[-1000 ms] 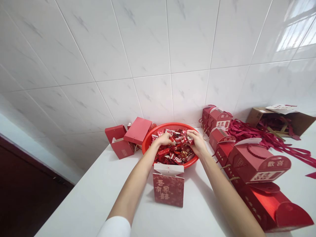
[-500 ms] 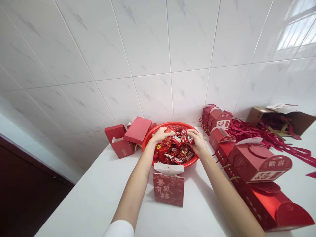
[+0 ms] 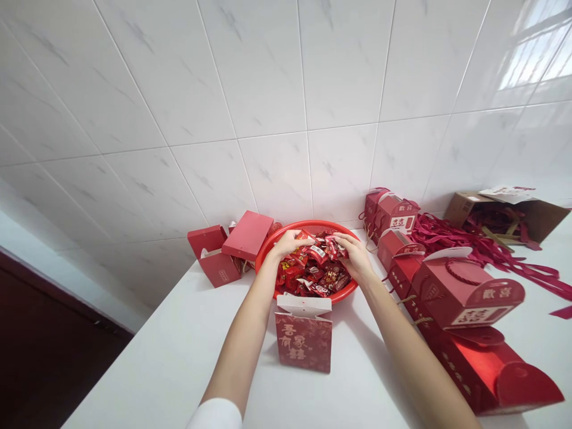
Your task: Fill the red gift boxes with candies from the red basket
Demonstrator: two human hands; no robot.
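Observation:
A round red plastic basket (image 3: 313,226) holds a heap of wrapped candies (image 3: 313,274), mostly red and dark red. Over its left side, my left hand (image 3: 288,243) has its fingers closed on a red wrapped candy (image 3: 302,236). From the right, my right hand (image 3: 354,255) pinches another red wrapped candy (image 3: 334,245); part of it is hidden by the fingers. Between my forearms, in front of the basket, a dark red paper gift box (image 3: 304,342) with gold characters stands upright, its white-lined top open.
Two red boxes, one open (image 3: 218,268) and one with a flat lid (image 3: 248,233), sit left of the basket. Several handled red gift boxes (image 3: 469,292) line the right side. Behind them lie magenta ribbons (image 3: 447,238) and a cardboard carton (image 3: 462,208). A tiled wall (image 3: 277,173) backs the white table (image 3: 179,351).
The view has shifted very slightly. My right hand's fingers have moved a little over the candy on the right; my left hand stays almost in place.

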